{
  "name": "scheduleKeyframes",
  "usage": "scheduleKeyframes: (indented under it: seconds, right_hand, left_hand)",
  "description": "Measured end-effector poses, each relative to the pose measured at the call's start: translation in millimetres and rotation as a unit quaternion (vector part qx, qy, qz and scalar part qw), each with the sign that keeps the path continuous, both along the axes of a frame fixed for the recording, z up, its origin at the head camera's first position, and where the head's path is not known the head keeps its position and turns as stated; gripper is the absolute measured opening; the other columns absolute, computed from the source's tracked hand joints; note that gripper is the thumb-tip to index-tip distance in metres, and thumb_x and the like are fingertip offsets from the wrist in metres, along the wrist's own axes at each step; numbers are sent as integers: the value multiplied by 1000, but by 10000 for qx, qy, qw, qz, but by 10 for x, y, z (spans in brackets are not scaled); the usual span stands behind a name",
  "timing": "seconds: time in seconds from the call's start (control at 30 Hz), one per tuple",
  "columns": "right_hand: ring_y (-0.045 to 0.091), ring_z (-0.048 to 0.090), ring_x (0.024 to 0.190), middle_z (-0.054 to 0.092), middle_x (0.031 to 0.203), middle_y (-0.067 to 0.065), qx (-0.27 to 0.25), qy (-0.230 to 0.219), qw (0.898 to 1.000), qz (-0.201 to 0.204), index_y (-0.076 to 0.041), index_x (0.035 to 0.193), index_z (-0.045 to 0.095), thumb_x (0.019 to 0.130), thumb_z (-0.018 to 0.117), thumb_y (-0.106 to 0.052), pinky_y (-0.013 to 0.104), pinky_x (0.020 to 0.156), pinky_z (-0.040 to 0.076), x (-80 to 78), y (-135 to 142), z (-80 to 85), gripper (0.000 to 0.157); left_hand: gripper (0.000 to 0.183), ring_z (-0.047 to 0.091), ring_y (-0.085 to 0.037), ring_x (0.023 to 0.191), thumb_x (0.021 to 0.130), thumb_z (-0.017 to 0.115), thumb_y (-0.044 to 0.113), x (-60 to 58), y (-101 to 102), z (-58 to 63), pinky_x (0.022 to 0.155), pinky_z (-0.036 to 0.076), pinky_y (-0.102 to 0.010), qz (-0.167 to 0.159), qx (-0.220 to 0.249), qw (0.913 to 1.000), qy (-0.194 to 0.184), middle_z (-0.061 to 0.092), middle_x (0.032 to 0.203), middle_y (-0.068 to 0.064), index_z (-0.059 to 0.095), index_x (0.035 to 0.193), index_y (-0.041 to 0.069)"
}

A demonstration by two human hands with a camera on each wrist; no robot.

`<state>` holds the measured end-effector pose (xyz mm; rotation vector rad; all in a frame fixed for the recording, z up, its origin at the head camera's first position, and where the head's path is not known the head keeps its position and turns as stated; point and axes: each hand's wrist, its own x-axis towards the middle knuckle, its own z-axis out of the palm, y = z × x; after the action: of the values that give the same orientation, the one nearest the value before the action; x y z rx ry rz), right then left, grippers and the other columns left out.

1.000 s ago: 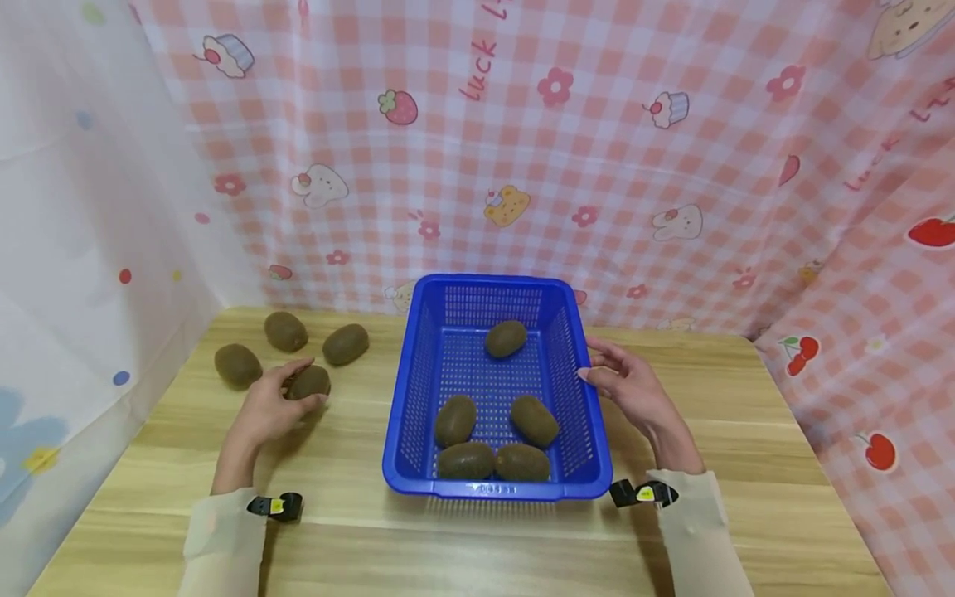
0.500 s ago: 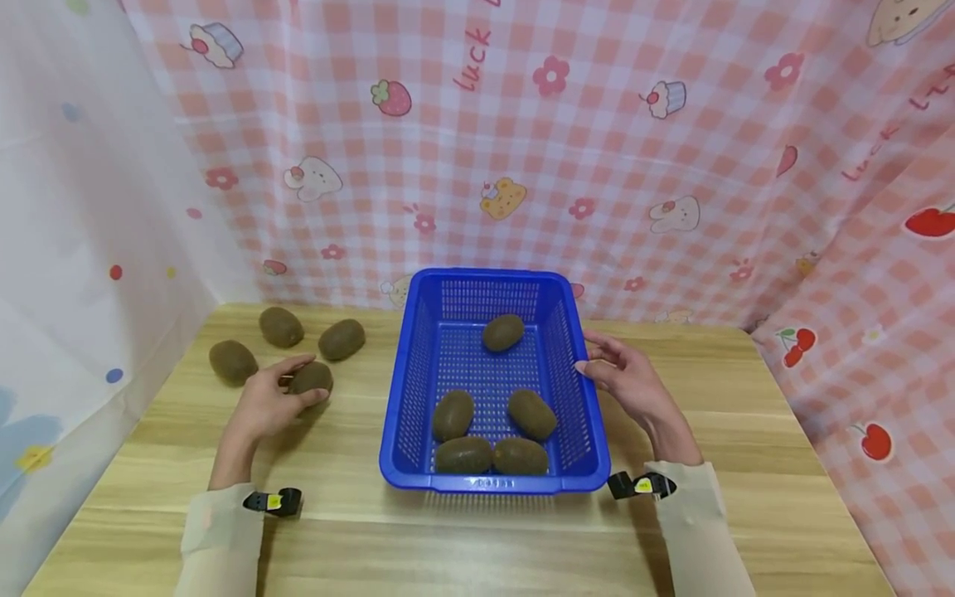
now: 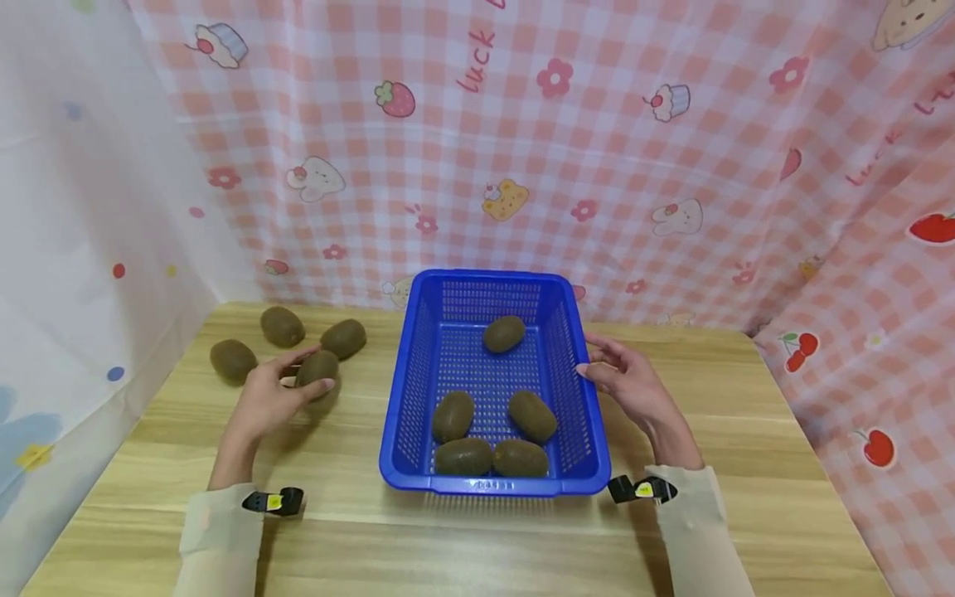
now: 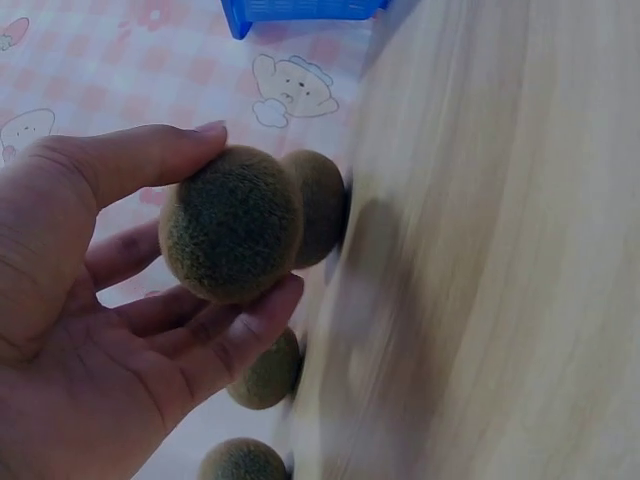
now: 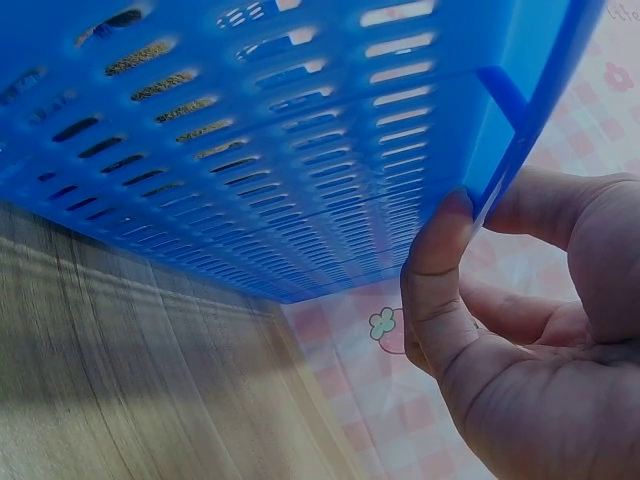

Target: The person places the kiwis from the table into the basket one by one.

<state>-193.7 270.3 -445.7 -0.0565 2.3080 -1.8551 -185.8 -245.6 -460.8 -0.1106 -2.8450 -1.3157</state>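
Observation:
My left hand [image 3: 272, 400] pinches a brown kiwi [image 3: 318, 373] between thumb and fingers; in the left wrist view this kiwi [image 4: 232, 225] appears lifted off the table. Just behind it lies another kiwi [image 3: 344, 339], and two more, a kiwi [image 3: 282, 327] and a kiwi [image 3: 234, 361], rest to the left. A blue plastic basket [image 3: 399, 381] stands mid-table with several kiwis inside, one kiwi [image 3: 504, 334] at the back and the others toward the front. At its right side, my right hand [image 3: 634, 390] pinches the rim, thumb on the inner side and fingers outside, as the right wrist view shows.
The wooden table [image 3: 716, 431] carries everything. A pink checked cloth [image 3: 448, 149] hangs close behind the basket, with a white printed cloth [image 3: 89, 207] on the left. Each wrist wears a small black camera.
My left hand has raised its kiwi from the table and moved it slightly right, closer to the kiwi behind. The right hand keeps its grip on the basket, which stays in place.

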Motion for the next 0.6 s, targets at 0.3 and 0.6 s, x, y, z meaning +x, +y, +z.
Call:
scheduleKeyframes:
  seconds: [0.3, 0.6]
  right_hand:
    - [9, 67, 90, 62, 113, 9, -168, 11, 9998, -68, -5, 155, 43, 97, 67, -10, 25, 84, 59, 33, 12, 5, 63]
    - [10, 67, 91, 61, 116, 10, -174, -34, 9998, -59, -6, 155, 42, 98, 67, -11, 25, 85, 60, 15, -9, -3, 62]
  left_hand:
    - [68, 58, -42, 126, 92, 76, 43, -9, 121, 42, 81, 55, -33, 251, 285, 9987, 331, 58, 145, -18, 53, 150, 16]
    - [67, 59, -41, 124, 91, 77, 43, 4, 192, 92, 74, 55, -22, 368, 527, 9969, 443, 60, 142, -18, 56, 149, 17]
